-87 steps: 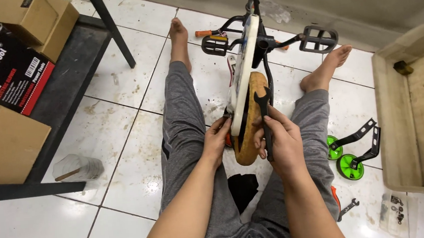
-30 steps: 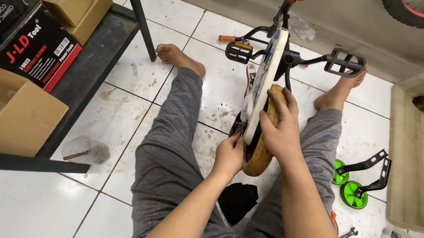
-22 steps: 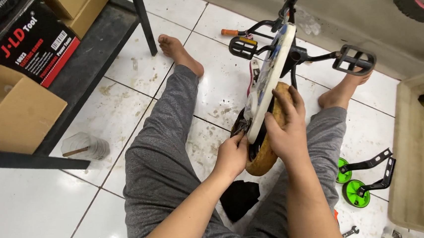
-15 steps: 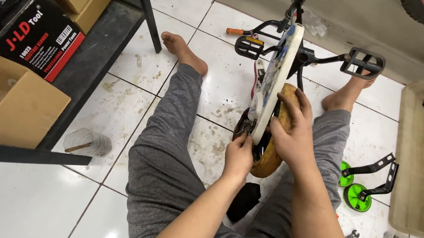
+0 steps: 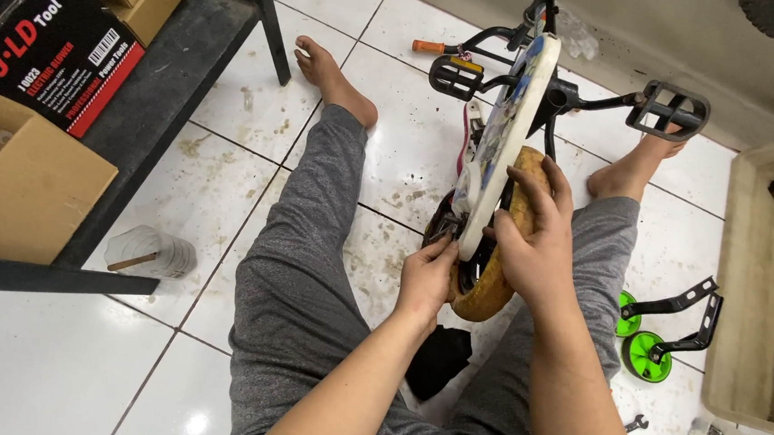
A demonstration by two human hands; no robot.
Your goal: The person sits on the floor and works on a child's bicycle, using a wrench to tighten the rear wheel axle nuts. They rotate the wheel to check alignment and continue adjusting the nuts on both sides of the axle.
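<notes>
While our left hand (image 5: 428,278) pinches hub, right hand (image 5: 530,244) clasps tan tyre (image 5: 492,292); black-red carton (image 5: 57,50), brown box (image 5: 21,179) at ten o'clock.

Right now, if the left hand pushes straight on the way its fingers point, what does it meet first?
The left hand points up and right; it would likely meet the white chain guard first, already at its fingertips. Depth is unclear.

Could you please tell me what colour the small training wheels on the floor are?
The training wheels are bright green with black brackets, seen in the head view.
</notes>
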